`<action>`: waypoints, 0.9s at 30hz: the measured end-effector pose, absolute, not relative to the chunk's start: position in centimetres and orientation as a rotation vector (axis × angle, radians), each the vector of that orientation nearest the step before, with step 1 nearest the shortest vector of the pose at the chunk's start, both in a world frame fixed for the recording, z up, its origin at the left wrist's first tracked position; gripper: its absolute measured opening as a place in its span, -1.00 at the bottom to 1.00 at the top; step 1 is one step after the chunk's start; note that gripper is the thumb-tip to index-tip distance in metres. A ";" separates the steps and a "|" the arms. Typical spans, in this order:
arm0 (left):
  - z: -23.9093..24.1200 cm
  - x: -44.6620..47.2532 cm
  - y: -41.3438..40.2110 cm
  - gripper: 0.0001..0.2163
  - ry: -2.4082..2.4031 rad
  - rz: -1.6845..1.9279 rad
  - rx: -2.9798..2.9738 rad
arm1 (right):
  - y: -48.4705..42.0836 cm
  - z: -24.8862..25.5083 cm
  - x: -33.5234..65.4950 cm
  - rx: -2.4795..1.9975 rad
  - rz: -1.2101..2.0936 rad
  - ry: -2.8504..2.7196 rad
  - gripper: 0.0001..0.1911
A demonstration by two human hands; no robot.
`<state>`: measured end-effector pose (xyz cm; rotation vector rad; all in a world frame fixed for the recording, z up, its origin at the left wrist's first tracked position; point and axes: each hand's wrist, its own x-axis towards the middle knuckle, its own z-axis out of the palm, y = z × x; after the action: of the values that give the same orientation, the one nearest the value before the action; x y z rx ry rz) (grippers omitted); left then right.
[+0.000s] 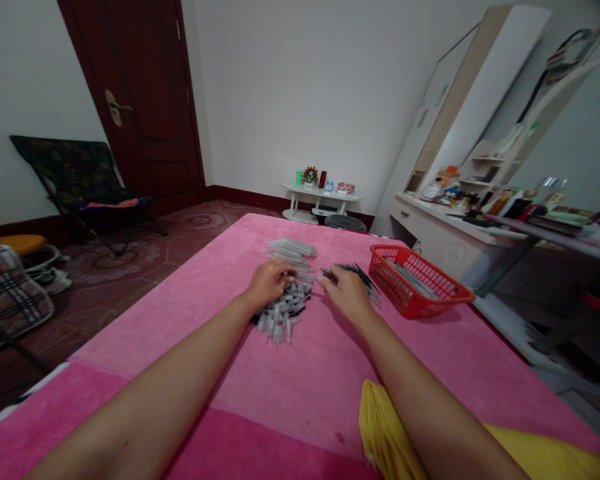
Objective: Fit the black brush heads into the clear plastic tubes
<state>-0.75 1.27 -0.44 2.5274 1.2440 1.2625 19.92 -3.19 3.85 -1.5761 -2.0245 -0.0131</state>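
My left hand (271, 285) is closed in a pinch, with a thin clear pen barrel (306, 274) reaching out from its fingertips toward the right. Under and in front of it lies a heap of small clear and black pen caps (279, 319). Just beyond is a stack of clear pen barrels (293, 249). Across a small gap, my right hand (347, 291) has its thumb and fingers pressed together; what they hold is too blurred to name. Beside that hand is a bunch of dark thin sticks (363, 275), partly hidden behind it.
A red plastic basket (415, 303) holding thin grey sticks stands on the right of the pink cloth (180, 320). Yellow fabric (387, 430) lies beneath my right forearm. A cluttered dressing table (440, 220) borders the right side; a folding chair (80, 180) stands at left.
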 end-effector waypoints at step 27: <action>-0.6 -0.9 1.4 -0.87 1.226 1.292 2.515 | -3.1 3.6 19.7 -1.427 0.580 -1.966 -0.58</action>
<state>-0.91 1.44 -0.64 2.5152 1.2255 1.2919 19.73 -3.09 3.56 -1.4272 -1.9661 0.5801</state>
